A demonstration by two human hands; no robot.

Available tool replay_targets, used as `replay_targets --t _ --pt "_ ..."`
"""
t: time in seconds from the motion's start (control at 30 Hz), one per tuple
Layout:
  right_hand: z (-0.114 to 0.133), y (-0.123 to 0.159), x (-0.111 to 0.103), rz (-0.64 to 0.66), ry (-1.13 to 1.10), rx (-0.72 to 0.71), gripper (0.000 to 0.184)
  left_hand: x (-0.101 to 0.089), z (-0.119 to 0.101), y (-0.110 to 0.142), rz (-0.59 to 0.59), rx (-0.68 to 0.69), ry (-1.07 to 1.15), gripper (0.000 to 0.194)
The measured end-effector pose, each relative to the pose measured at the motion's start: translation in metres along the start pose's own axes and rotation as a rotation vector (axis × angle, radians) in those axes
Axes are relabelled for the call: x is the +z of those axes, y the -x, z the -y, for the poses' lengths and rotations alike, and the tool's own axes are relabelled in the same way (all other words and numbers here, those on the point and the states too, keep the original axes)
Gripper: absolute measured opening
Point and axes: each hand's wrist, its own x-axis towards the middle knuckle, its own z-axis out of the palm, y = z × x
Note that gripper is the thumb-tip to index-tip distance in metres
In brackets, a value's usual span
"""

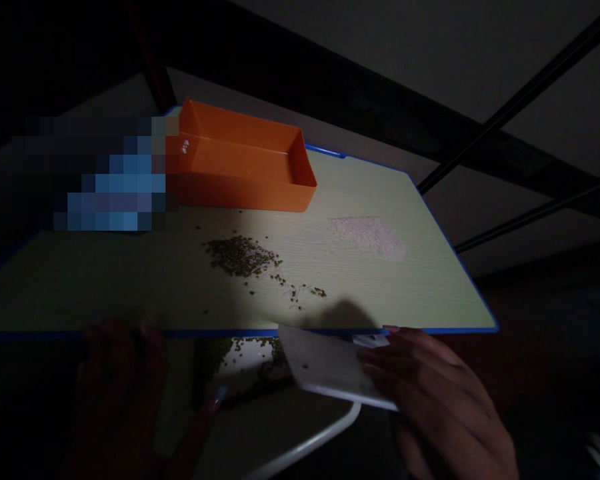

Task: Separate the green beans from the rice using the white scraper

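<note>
A small heap of green beans (pixel 240 257), likely mung beans, lies on the pale, blue-edged table (pixel 170 280), with loose beans trailing to the right. Farther right is a flat patch of pale, rice-like grains (pixel 373 237). My right hand (pixel 437 393) grips a thin white card (pixel 330 367) at the table's front edge; one bean shows on it. In deep shadow at the front left, my left hand (pixel 125 393) has its fingers apart and its thumb stretched out, with no held thing visible. Below the edge, more beans lie in a white container (pixel 253 355), partly hidden by the card.
An orange rectangular box (pixel 245 190) stands at the back of the table, with a few white bits on its inner left side. A pixelated blue patch (pixel 130 183) covers whatever is left of it. A white curved bar (pixel 320 433) runs below the front edge.
</note>
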Motion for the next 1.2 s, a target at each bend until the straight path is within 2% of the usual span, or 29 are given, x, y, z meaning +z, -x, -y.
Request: replay_targets --t 0.17,0.37,0.5,0.8,0.9,0.97,1.1,1.2 --pt "-0.001 -0.003 0.003 -0.096 -0.078 0.012 0.02 0.0 -0.001 0.0 -0.003 0.009 -0.002 0.079" --pt "0.001 -0.002 0.009 -0.049 -0.029 0.009 0.022 0.0 -0.003 -0.003 -0.009 0.008 0.01 0.078" --pt "0.001 0.002 0.013 -0.064 0.024 0.032 0.022 0.0 -0.001 -0.003 -0.014 0.019 0.002 0.078" --pt "-0.02 0.021 0.009 -0.142 0.174 0.127 0.045 0.001 -0.001 0.0 -0.018 0.011 0.027 0.079" --pt "-0.024 0.023 0.012 -0.176 0.215 0.161 0.043 0.002 0.0 -0.001 -0.01 -0.003 0.04 0.079" --pt "-0.023 0.021 0.013 -0.163 0.173 0.173 0.04 0.002 0.002 -0.001 -0.016 -0.002 0.041 0.079" --pt "-0.019 0.018 0.008 -0.14 0.0 0.124 0.048 0.002 0.003 -0.001 -0.006 0.015 0.025 0.081" --pt "-0.019 0.021 0.006 -0.148 -0.025 0.149 0.052 0.001 0.002 -0.001 0.001 0.004 0.032 0.079"
